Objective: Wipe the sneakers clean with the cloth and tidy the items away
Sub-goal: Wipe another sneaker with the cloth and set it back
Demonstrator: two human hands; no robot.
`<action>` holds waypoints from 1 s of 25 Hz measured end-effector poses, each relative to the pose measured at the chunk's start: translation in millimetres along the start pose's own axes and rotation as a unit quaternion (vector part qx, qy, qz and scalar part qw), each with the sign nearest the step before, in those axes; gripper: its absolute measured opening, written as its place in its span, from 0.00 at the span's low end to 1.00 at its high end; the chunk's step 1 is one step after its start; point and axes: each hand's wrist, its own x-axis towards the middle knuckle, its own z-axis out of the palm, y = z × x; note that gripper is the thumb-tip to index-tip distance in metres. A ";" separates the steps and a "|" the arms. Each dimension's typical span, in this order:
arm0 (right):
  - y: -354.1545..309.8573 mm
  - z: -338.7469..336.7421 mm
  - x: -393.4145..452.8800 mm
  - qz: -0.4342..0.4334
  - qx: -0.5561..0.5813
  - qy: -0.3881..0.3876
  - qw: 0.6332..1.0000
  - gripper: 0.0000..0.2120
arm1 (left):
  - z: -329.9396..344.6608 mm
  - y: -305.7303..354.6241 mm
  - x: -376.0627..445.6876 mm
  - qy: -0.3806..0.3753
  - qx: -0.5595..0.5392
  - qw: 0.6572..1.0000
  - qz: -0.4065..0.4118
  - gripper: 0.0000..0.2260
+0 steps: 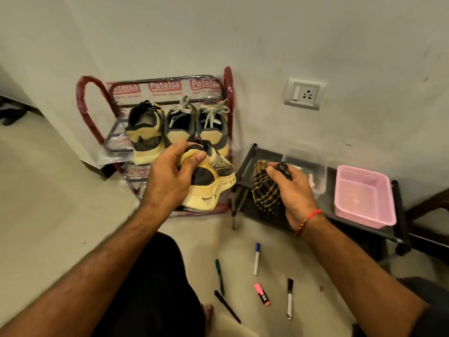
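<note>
While your left hand (pixel 170 176) grips a yellow-soled sneaker (pixel 211 183) by the heel before the red shoe rack (pixel 228 93), your right hand (pixel 294 188) clutches the bunched checked cloth (pixel 264 188) over the dark low shelf (pixel 257 154); three sneakers (pixel 179 122) sit racked.

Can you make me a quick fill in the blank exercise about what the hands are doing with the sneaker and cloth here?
1. The left hand grips a yellow and black ____ by its heel.
2. The right hand holds a bunched checked ____.
3. On the red shoe rack sit ____ sneakers.
4. The basket on the dark low rack is coloured ____.

Missing words: sneaker; cloth; three; pink
</note>
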 end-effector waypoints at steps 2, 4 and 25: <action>5.1 18.4 0.4 0.016 0.020 -0.018 1.000 0.05 | -28.1 -1.0 -10.4 0.043 0.020 0.999 0.012 0.07; 8.8 35.1 -0.1 0.036 0.053 -0.029 0.998 0.07 | -54.2 -1.8 -20.1 0.071 0.016 0.997 0.006 0.06; 41.1 146.5 11.0 0.103 0.136 -0.098 0.981 0.10 | -185.5 -39.8 71.9 0.354 0.085 0.920 0.147 0.07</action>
